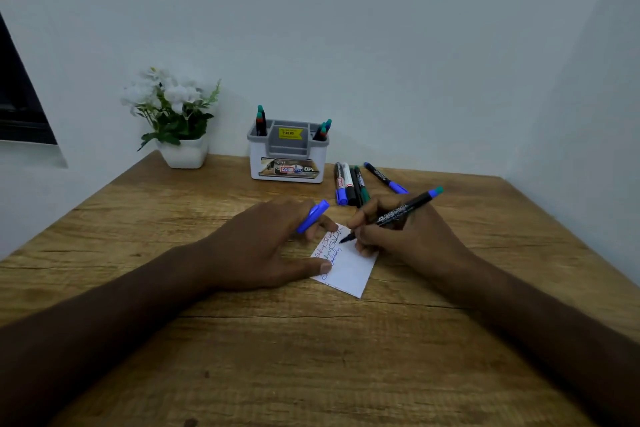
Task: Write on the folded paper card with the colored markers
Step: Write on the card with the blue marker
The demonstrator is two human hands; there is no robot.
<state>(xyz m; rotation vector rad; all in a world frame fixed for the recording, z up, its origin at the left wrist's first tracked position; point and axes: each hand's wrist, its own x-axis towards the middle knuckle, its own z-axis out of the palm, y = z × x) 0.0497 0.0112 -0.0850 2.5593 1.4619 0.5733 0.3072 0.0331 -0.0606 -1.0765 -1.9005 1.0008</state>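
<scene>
A small white folded card (349, 272) lies on the wooden table (242, 357), with red, black and blue handwriting on its upper left part. My left hand (266, 246) presses the card's left edge with thumb and fingertips and holds a blue marker cap (313, 216) between its fingers. My right hand (405, 236) grips a black-barrelled marker (398, 213) whose tip touches the card near its top edge.
Several loose markers (349, 184) lie behind the card, with one more blue-capped marker (386, 178) to their right. A white and grey organizer (288, 152) holding more markers stands at the back. A white pot of flowers (180, 125) stands at the back left. Walls close the back and right.
</scene>
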